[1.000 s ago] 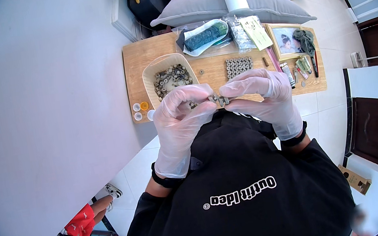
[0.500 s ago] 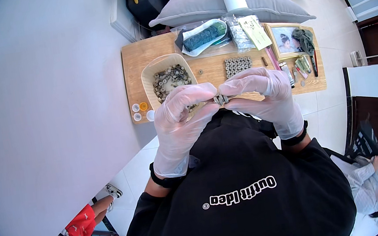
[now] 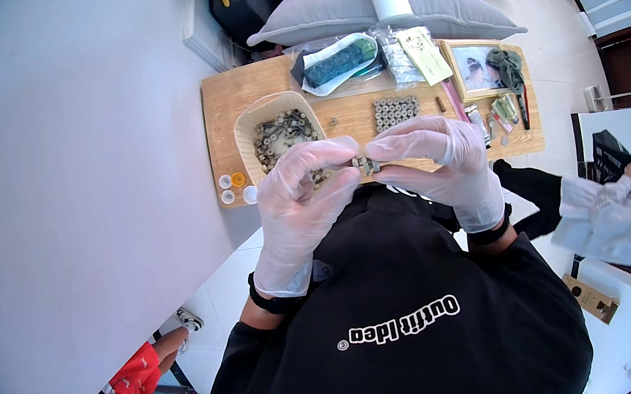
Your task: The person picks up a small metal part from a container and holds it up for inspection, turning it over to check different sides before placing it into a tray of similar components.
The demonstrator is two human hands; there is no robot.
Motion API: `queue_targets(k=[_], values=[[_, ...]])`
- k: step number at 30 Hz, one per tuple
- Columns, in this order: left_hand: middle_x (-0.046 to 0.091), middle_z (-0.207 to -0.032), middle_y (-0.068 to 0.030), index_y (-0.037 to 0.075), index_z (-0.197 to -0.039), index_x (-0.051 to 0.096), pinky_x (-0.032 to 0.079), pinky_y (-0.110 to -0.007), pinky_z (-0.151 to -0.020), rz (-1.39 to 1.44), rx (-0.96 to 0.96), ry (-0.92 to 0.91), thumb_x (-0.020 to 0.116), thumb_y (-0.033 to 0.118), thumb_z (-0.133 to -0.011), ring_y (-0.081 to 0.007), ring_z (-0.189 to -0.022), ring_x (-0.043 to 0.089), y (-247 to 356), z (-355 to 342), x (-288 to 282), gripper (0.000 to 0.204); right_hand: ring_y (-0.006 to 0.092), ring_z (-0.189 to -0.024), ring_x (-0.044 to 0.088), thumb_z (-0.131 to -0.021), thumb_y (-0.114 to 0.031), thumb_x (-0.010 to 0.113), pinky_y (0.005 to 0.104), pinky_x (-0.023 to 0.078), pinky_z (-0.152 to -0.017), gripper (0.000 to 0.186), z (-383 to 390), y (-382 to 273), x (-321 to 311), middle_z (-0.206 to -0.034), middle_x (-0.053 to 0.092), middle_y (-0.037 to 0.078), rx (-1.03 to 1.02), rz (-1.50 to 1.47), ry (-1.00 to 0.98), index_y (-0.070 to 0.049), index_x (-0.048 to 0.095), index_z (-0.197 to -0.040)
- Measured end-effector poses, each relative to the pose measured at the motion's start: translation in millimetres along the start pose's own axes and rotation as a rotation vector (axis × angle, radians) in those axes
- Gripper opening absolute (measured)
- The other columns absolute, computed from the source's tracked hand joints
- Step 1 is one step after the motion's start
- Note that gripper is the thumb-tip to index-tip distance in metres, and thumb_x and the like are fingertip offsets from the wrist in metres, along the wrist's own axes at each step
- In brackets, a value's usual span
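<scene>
My left hand and my right hand, both in clear gloves, meet above the table's front edge, pinching small metal parts between their fingertips; their exact shape is too small to tell. Just beyond my left hand, a cream square container holds many small metal pieces. Beyond my right hand stand neat rows of small grey cylinders on the wooden table. A single small washer-like piece lies between container and rows.
Small cups sit left; bagged items, papers, a framed picture and small tools back and right. A grey cushion lies behind. A seated person is lower left; another person passes on the right.
A person in a white top has come into view on the right and moved upward beside me, carrying something dark. My hands still pinch the parts, with slight shifts of the fingers.
</scene>
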State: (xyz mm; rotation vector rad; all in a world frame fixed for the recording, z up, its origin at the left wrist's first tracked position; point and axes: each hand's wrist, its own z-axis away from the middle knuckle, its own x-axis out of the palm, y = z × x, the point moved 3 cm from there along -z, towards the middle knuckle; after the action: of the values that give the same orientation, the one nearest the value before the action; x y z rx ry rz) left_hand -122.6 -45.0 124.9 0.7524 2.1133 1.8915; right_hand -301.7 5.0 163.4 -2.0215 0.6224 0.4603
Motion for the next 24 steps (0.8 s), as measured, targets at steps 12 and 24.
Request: queue_targets(k=[12, 24], values=[[0.066, -0.103, -0.0077, 0.000, -0.102, 0.064, 0.049, -0.025, -0.085, 0.060, -0.073, 0.039, 0.071, -0.002, -0.084, -0.0108, -0.095, 0.062, -18.8, -9.0, 5.1, 0.018, 0.0148, -0.083, 0.070, -0.076, 0.004, 0.074, 0.0252, 0.054, -0.077, 0.025, 81.1, 122.2, -48.4, -0.090, 0.072, 0.008, 0.409, 0.132, 0.143, -0.003, 0.070, -0.100], [0.066, -0.105, -0.0067, 0.000, -0.101, 0.065, 0.048, -0.024, -0.086, -0.037, -0.160, 0.001, 0.070, -0.002, -0.085, -0.0102, -0.095, 0.061, -25.8, -7.0, 13.5, 0.017, 0.0235, -0.082, 0.070, -0.079, -0.009, 0.072, 0.0319, 0.055, -0.074, 0.020, 192.0, 250.8, 11.2, -0.089, 0.070, 0.015, 0.747, 0.235, 0.056, -0.001, 0.069, -0.097]])
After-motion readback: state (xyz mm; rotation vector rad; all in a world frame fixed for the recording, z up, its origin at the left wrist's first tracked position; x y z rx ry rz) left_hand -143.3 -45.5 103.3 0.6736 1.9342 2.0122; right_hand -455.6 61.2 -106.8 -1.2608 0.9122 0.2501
